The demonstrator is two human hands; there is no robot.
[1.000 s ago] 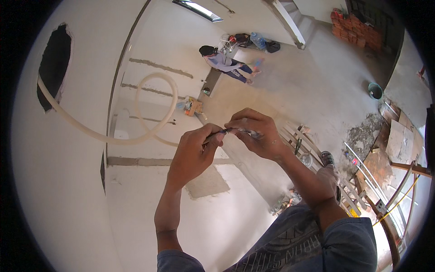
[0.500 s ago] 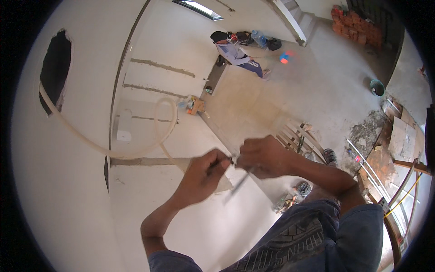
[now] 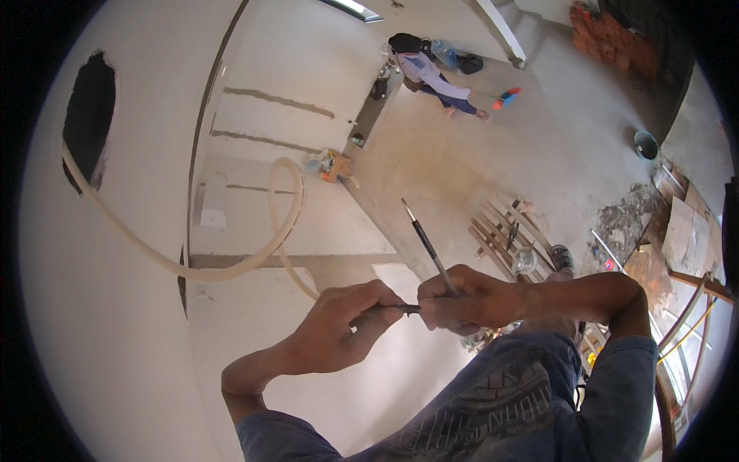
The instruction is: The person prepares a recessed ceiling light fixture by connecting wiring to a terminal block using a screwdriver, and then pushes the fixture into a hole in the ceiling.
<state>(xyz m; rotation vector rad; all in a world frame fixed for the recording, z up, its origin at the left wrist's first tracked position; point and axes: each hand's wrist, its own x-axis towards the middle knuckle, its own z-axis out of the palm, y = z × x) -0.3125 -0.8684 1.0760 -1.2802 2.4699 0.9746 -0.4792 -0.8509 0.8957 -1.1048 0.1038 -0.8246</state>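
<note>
My left hand point(image 3: 348, 325) is closed, thumb and forefinger pinching one end of a small dark piece point(image 3: 410, 309). The fingertips of my right hand point(image 3: 469, 302) meet the other end of that piece, so it bridges the short gap between the hands. Also in my right hand is a slim pen-like tool point(image 3: 426, 240), with a dark shaft, a silvery part and a narrow tip pointing up and away. Its lower end disappears among my fingers. What the dark piece is, I cannot tell.
A pale flexible tube point(image 3: 223, 271) loops out of a hole point(image 3: 91, 119) in the left wall. Below are a slatted wooden frame point(image 3: 493, 235) and a clear container point(image 3: 525, 260). Farther off, a person point(image 3: 431, 81) holds a broom point(image 3: 506, 98). A bucket point(image 3: 645, 145) stands right.
Both hands have come lower in view. The slim tool has swung from pointing down-left to pointing up. The other person and the broom have shifted right.
</note>
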